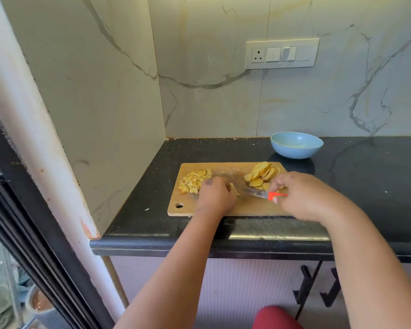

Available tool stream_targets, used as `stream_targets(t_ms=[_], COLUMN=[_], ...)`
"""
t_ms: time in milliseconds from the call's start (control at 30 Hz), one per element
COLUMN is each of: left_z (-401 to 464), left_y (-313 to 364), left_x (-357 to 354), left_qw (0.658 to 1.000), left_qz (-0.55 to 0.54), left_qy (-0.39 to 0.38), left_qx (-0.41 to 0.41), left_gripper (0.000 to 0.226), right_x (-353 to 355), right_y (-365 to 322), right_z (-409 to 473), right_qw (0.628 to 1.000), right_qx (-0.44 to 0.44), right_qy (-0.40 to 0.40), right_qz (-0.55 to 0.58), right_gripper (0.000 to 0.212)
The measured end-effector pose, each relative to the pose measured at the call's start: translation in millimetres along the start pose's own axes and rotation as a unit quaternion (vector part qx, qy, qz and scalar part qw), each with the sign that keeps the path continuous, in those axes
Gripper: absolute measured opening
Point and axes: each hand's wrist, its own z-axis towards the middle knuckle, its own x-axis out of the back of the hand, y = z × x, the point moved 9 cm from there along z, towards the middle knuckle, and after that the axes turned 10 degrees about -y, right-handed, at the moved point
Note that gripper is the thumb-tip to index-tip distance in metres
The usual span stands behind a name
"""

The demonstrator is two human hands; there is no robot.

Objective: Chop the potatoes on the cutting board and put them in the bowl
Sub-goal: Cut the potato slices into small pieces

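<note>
1. Potatoes lie in two groups on a wooden cutting board (223, 169) at the centre of the frame: a pile of diced pieces (194, 181) at the board's left end and a heap of uncut slices (262, 174) at its right end.
2. The left hand (215, 195), fingers curled, holds down a potato piece (234, 188) near the board's middle.
3. The right hand (304, 198) grips the orange handle of a knife (256, 193), whose blade points left toward that piece.
4. A blue bowl (296, 144) sits on the black counter (365, 167), just beyond the board's upper right corner; it looks empty apart from a pale scrap.
5. Likely risks: the blade lies close to the left fingertips, so a slip could nick them; diced pieces near the board's left edge could scatter onto the counter when moved.
</note>
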Motion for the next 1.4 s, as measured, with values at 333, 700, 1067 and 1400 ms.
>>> stream_targets(t_ms=[333,700,1067,1400], left_z=[25,21,23,13], left_y=[4,2,-1,0], left_x=[-9,4,-1,3], left_qw=[1.0,0.995,0.997,0.994], left_qz=[-0.007,0.008,-0.023,-0.004], left_qy=[-0.03,-0.048,0.005,0.043], left_qx=[0.005,-0.089,-0.071,-0.098], left_gripper=[0.034,0.03,0.021,0.025], right_x=[-21,-63,-70,-58], right_y=[33,3,-10,-11], right_z=[19,27,17,25], right_qw=[0.973,0.986,0.99,0.97], right_qx=[0.038,0.023,0.012,0.028], right_qy=[0.165,0.152,0.139,0.226], right_qz=[0.154,0.069,0.033,0.081], right_gripper=[0.014,0.027,0.033,0.023])
